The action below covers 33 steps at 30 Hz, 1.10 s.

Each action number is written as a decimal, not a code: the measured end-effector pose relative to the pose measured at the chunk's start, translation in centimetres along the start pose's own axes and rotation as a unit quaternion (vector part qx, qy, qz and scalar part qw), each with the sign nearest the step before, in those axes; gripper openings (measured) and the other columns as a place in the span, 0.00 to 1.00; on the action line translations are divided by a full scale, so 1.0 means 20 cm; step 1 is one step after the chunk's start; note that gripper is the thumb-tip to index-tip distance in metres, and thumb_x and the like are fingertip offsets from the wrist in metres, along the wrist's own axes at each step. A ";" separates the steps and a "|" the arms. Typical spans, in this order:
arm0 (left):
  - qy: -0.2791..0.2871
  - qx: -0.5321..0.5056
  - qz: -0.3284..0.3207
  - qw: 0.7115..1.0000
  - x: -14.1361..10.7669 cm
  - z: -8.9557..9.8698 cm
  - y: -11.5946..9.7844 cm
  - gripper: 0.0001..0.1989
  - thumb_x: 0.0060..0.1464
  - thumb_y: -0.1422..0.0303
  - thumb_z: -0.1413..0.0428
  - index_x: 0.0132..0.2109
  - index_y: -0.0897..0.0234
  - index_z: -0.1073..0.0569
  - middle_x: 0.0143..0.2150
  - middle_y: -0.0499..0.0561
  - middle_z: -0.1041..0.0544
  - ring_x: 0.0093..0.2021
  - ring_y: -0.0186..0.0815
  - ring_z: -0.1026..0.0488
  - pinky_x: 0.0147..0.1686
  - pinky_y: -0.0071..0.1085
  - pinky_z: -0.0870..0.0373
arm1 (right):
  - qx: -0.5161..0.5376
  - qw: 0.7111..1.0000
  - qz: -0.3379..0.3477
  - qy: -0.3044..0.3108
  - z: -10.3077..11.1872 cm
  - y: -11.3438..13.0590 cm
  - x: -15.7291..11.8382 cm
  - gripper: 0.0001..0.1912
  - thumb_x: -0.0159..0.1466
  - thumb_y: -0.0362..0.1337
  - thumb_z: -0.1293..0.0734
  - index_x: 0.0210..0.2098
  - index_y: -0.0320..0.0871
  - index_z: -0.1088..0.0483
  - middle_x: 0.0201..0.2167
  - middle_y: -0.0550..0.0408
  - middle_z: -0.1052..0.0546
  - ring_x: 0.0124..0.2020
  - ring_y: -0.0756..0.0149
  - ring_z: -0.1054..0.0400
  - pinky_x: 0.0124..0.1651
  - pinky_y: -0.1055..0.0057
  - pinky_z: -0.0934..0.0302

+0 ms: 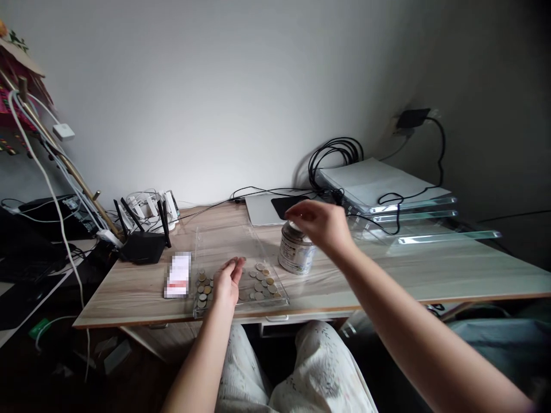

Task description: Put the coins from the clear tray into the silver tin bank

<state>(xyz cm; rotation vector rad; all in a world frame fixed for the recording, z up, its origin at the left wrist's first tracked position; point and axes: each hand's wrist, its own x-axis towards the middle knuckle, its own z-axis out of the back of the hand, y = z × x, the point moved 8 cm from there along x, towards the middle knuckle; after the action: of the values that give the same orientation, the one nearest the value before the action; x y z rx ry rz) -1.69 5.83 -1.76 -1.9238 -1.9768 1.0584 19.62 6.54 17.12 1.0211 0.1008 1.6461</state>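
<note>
Tin: I see the printed metal tin standing upright on the wood-grain surface, right under the person's right hand.
Right hand: the right hand is over the tin's top, fingers drawn narrow into a pinch; from here I cannot tell whether anything sits between them.
Left hand: the left hand is left of the tin, above the tray, fingers close together; a small roundish thing seems to show at the tips, but I cannot be sure the hand holds it.
Tray: the clear tray lies flat just left of the tin, reaching toward the near edge.
Coins: silver and gold-coloured coins lie in the tray, left of the tin, some on either side of the left hand.
Phone: the phone, its screen blurred, lies farther left of the tin, beside the tray.
Router: the black router stands beyond the phone, well left of the tin.
Stack: clear trays are piled right of the tin.
</note>
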 end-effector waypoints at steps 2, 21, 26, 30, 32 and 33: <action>0.007 0.012 0.001 1.000 0.00 0.00 0.00 0.05 0.46 0.82 0.49 0.28 0.73 0.30 0.29 0.57 0.25 0.34 0.36 0.26 0.30 0.23 0.28 | -0.077 0.996 -0.054 -0.001 0.08 -0.11 0.08 0.13 0.51 0.42 0.38 0.31 0.43 0.28 0.27 0.53 0.26 0.28 0.67 0.34 0.27 0.74 0.45; 0.044 0.072 0.037 0.996 -0.03 -0.05 0.03 0.06 0.49 0.77 0.50 0.29 0.75 0.30 0.28 0.59 0.25 0.31 0.36 0.26 0.25 0.23 0.29 | -0.192 0.981 0.015 0.012 -0.03 0.06 -0.02 0.15 0.57 0.40 0.44 0.35 0.46 0.29 0.33 0.53 0.26 0.33 0.66 0.35 0.29 0.74 0.48; 0.061 0.070 0.038 0.995 -0.03 -0.06 0.04 0.04 0.47 0.78 0.49 0.27 0.72 0.30 0.25 0.55 0.25 0.25 0.31 0.27 0.23 0.22 0.30 | -0.138 0.955 0.145 0.220 -0.50 0.28 -0.27 0.14 0.55 0.42 0.41 0.37 0.47 0.30 0.34 0.54 0.27 0.34 0.67 0.35 0.29 0.75 0.48; 0.054 0.072 0.039 0.995 -0.03 -0.06 0.04 0.05 0.48 0.75 0.48 0.27 0.72 0.30 0.23 0.53 0.26 0.23 0.29 0.28 0.23 0.22 0.30 | -0.147 0.949 0.115 0.254 -0.64 0.26 -0.29 0.10 0.55 0.38 0.41 0.33 0.47 0.29 0.31 0.55 0.27 0.32 0.68 0.35 0.29 0.75 0.48; 0.068 0.086 0.060 0.992 -0.04 -0.06 0.06 0.07 0.48 0.72 0.49 0.28 0.73 0.30 0.25 0.57 0.26 0.25 0.32 0.27 0.26 0.25 0.29 | -0.131 0.960 0.105 0.224 -0.58 0.24 -0.23 0.09 0.55 0.37 0.41 0.31 0.47 0.29 0.30 0.56 0.26 0.31 0.69 0.35 0.29 0.76 0.48; 0.077 0.091 0.067 0.991 -0.04 -0.07 0.06 0.07 0.48 0.72 0.49 0.28 0.74 0.30 0.26 0.58 0.26 0.27 0.34 0.27 0.27 0.26 0.29 | -0.118 0.968 0.097 0.198 -0.51 0.23 -0.19 0.10 0.55 0.37 0.41 0.31 0.47 0.29 0.30 0.57 0.26 0.30 0.69 0.35 0.29 0.76 0.48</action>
<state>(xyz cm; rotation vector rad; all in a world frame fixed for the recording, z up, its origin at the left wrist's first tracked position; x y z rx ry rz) 0.21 5.48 -1.27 -1.9960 -1.6302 1.0463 9.40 6.26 11.20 0.5236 0.0684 1.9731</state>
